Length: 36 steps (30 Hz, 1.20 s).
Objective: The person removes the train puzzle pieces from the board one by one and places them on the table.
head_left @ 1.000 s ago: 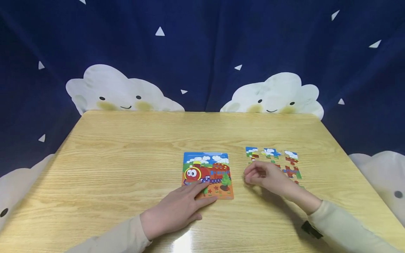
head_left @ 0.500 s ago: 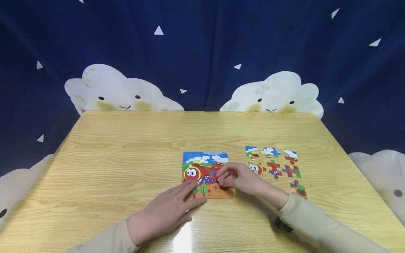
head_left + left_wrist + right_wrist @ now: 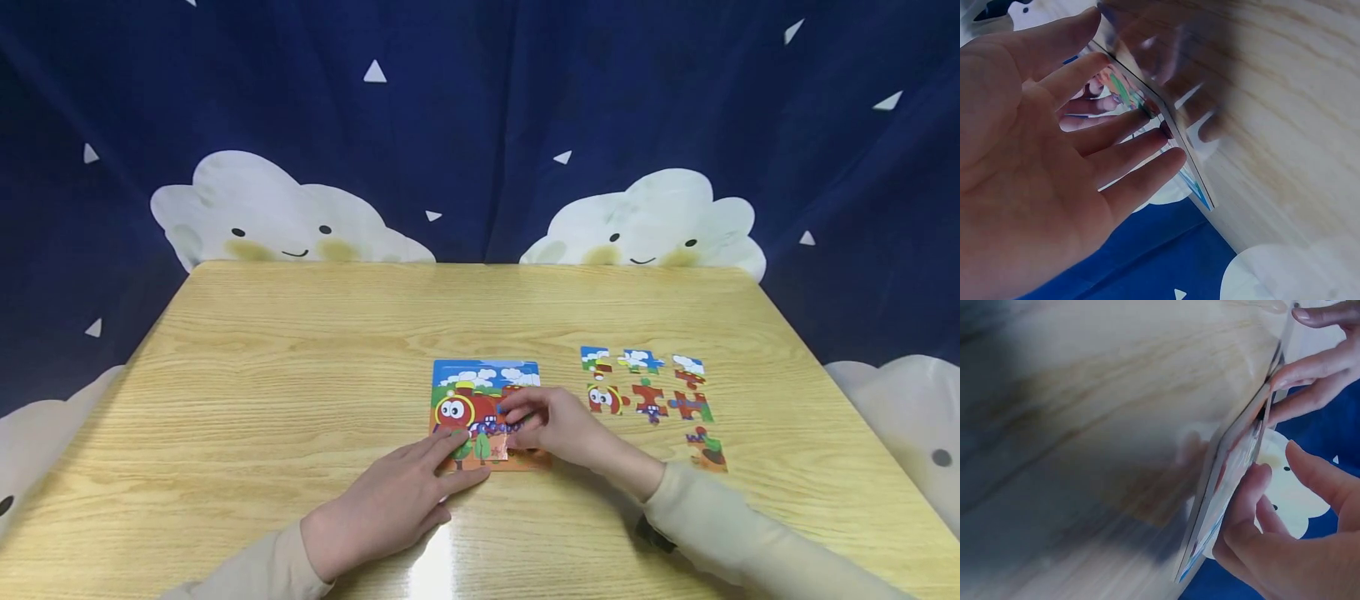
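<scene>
A square train puzzle board rests on the wooden table. My left hand lies over its lower left part with straight, spread fingers. In the left wrist view those fingers reach along the board. My right hand is bent over the board's right half, fingers curled. Beside its thumb, it appears to hold an orange puzzle piece with a flower over the lower middle of the picture. In the right wrist view its curled fingers touch the picture side; the grip itself is partly hidden.
Several loose puzzle pieces lie spread to the right of the board, with one lower right piece nearest my sleeve. The table ends at a dark blue curtain with clouds.
My right hand has moved left from the loose pieces onto the board, and an orange piece now shows by its thumb. My left hand has slid slightly left.
</scene>
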Tool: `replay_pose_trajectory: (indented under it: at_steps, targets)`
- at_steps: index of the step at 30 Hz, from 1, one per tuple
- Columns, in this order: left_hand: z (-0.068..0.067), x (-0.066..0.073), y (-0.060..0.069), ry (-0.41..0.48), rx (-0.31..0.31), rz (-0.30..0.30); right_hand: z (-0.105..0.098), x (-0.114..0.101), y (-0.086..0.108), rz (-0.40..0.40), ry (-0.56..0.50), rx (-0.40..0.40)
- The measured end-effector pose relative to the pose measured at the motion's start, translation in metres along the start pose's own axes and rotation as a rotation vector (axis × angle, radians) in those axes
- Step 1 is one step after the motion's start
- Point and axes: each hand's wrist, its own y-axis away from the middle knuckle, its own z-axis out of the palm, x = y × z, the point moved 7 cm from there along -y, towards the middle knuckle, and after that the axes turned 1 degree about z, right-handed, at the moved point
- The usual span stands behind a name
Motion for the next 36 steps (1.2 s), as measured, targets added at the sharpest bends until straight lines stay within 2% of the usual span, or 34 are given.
replay_pose_trajectory:
  at_steps: [4,10,14,21,27,36]
  targets:
    - [-0.001,0.000,0.001,0.002,0.025,0.001,0.005,-0.005,-0.002,-0.057,0.094,0.010]
    - [-0.002,0.000,0.002,0.009,0.062,0.009,0.013,-0.010,-0.003,-0.142,0.170,0.022]
    - [-0.002,0.000,0.002,-0.002,0.064,0.019,0.016,-0.012,-0.003,-0.172,0.217,0.034]
    - [-0.001,0.000,0.001,-0.024,0.063,0.029,0.020,-0.015,-0.002,-0.188,0.242,0.058]
    - [0.000,-0.001,0.001,-0.006,0.056,0.016,0.024,-0.018,-0.002,-0.191,0.297,0.063]
    - [0.000,-0.002,0.002,0.046,0.030,-0.030,0.004,-0.007,0.012,-0.202,0.307,0.070]
